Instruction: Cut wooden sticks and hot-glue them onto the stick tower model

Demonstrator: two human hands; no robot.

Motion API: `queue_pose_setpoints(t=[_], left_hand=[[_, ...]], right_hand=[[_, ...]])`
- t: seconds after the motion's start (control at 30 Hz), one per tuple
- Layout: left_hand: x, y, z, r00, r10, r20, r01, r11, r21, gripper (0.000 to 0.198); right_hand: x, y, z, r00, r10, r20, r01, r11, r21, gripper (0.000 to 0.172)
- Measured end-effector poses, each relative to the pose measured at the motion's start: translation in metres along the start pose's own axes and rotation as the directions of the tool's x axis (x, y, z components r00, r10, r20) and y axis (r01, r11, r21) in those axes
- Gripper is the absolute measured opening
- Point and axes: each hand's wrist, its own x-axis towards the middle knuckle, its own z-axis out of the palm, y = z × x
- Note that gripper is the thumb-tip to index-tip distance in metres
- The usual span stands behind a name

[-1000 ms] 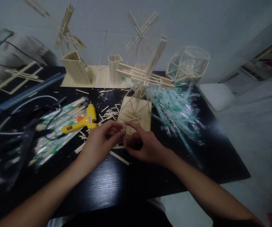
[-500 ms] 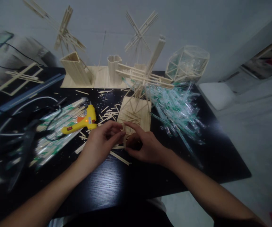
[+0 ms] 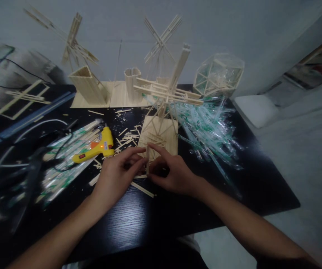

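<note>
Between my hands stands a small piece of thin wooden sticks, held nearly upright above the near end of a wooden stick base. My right hand grips it with the index finger at its top and the thumb at its lower end. From the other side, my left hand curls in with thumb and fingertips closed against its edge. Part of the piece is hidden by the fingers. On the base rises a windmill-like stick model with crossed blades on slanting legs. Short stick offcuts lie left of the base.
A yellow glue gun with an orange light rests on bagged sticks at left. Crumpled plastic wrappers spread at right. Behind stand a triangular stick tower, a fluted stick column and a wrapped polyhedral frame.
The view has shifted slightly. My left fingertips have moved a little along the piece, while my right hand keeps its grip almost in place.
</note>
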Motion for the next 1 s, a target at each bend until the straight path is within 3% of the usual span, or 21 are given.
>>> queue_pose_setpoints(t=[0.73,1.0], left_hand=[[-0.0011,-0.0013,0.0033,0.999,-0.03,-0.018,0.029,0.999,-0.02,0.028],[0.0029,0.0003,0.0005,0.997,-0.076,0.03,0.079,0.993,-0.091,0.034]], right_hand=[[-0.0018,0.0041,0.0018,0.998,-0.059,-0.037,0.058,0.998,-0.011,0.081],[-0.0007,0.0055,0.0013,0.997,-0.082,0.006,0.082,0.996,-0.029,0.084]])
